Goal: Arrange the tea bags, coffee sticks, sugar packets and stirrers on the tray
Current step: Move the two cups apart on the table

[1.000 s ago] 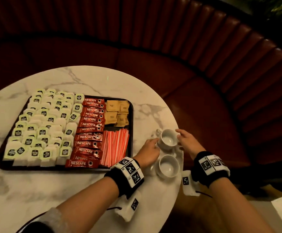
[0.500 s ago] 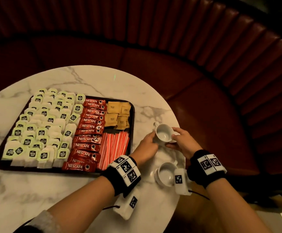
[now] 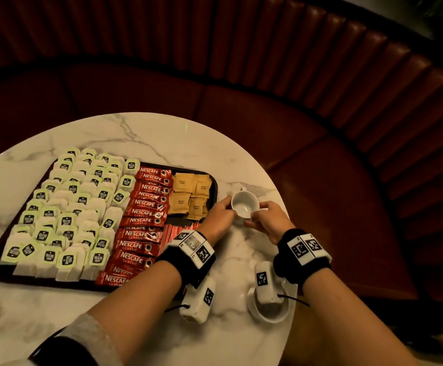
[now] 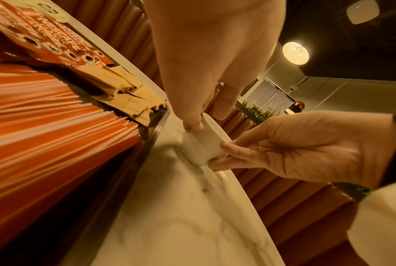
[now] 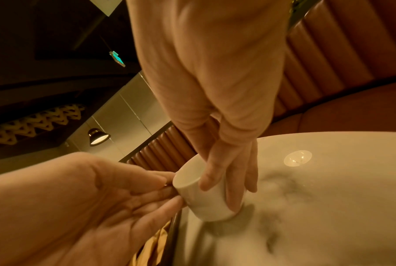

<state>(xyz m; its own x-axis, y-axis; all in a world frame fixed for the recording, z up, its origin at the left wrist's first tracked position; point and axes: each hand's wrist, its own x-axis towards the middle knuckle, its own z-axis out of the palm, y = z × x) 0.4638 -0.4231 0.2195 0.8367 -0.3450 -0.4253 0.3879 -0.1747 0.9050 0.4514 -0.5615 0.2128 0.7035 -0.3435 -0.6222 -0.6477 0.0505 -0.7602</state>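
Observation:
Both hands hold one small white cup (image 3: 244, 206), tilted so its inside faces me, just right of the black tray (image 3: 216, 186). My left hand (image 3: 221, 212) pinches its left side and my right hand (image 3: 261, 216) pinches its right side. On the tray lie green-tagged tea bags (image 3: 67, 220), red coffee sticks (image 3: 146, 215), brown sugar packets (image 3: 191, 191) and red stirrers (image 3: 178, 228); my left wrist partly covers the stirrers. The left wrist view shows the cup (image 4: 203, 142) low over the marble beside the tray's edge. The right wrist view shows fingers from both sides on the cup (image 5: 203, 194).
A second white cup on a saucer (image 3: 270, 310) stands near the table's right front edge, half hidden by my right wrist camera. The round marble table (image 3: 162, 138) ends close to the right of the hands. A red padded bench (image 3: 307, 154) curves round it.
Both hands have lifted the cup from beside the other cup and carried it away from me, toward the tray's right edge. It is now tilted.

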